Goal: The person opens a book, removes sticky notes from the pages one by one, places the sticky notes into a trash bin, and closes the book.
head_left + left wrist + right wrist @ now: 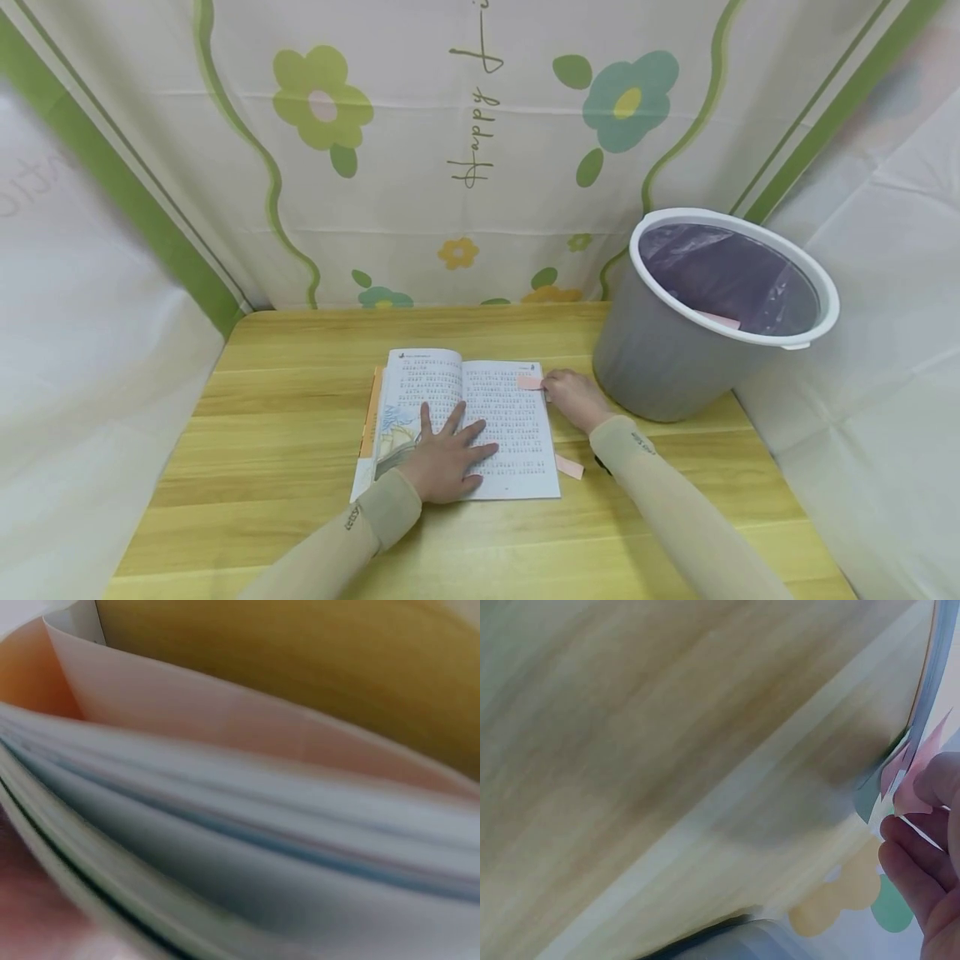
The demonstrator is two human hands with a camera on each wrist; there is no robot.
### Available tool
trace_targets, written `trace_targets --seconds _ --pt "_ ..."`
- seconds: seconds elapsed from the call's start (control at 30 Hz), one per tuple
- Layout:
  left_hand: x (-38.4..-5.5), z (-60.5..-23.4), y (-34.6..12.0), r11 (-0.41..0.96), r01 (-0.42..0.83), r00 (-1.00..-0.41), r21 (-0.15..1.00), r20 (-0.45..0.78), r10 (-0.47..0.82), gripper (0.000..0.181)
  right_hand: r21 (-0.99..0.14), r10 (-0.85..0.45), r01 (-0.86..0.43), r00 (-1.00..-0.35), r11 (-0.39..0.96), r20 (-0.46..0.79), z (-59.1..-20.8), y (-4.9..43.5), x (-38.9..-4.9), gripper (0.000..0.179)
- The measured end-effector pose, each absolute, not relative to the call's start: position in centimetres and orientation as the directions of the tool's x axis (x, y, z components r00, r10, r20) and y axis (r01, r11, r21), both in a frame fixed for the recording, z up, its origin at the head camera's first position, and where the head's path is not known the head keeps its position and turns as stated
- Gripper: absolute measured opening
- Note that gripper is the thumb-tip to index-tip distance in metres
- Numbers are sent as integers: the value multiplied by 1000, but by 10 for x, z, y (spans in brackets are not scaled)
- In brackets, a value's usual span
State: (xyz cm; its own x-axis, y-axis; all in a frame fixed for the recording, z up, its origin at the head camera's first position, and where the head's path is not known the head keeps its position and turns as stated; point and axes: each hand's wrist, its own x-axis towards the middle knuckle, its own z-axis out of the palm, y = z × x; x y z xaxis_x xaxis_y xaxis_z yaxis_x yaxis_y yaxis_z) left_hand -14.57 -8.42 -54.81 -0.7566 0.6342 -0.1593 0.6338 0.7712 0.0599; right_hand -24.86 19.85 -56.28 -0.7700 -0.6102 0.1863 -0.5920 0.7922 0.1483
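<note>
An open book (510,425) lies on the wooden table, printed text on both pages and a drawing at the lower left. My left hand (447,465) rests across its lower middle with the fingers spread, pressing on the pages. In the left wrist view, blurred page edges (247,776) fill the frame. At the upper right page edge, my right hand (576,398) pinches the end of a pink sticky tab (529,382). The right wrist view shows the thumb over this pink tab (921,769). A second pink tab (569,467) sticks out from the book's lower right edge.
A grey bin (652,358) with a white rim and dark liner stands on the table at the right, close beyond my right hand. A pink slip (720,320) shows inside it. Floral cloth (390,208) hangs behind the table (277,400).
</note>
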Motion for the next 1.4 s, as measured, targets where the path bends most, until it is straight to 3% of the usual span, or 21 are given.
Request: trace_targets --seconds 0.43,0.9,1.1,1.4 --pt "-146 -546 -83 763 645 -753 32 -140 643 52 140 -602 -585 -776 799 187 -556 201 -251 16" --pt "-146 -545 -83 763 645 -753 43 -138 644 52 -18 -514 -524 -842 852 161 -547 200 -252 14" --pt "-145 -545 -83 760 648 -751 39 -134 647 52 -49 -510 -525 -842 850 177 -548 200 -253 22" --pt "-145 -545 -84 765 643 -754 50 -133 643 51 -39 -532 -556 -812 831 241 -549 201 -254 20"
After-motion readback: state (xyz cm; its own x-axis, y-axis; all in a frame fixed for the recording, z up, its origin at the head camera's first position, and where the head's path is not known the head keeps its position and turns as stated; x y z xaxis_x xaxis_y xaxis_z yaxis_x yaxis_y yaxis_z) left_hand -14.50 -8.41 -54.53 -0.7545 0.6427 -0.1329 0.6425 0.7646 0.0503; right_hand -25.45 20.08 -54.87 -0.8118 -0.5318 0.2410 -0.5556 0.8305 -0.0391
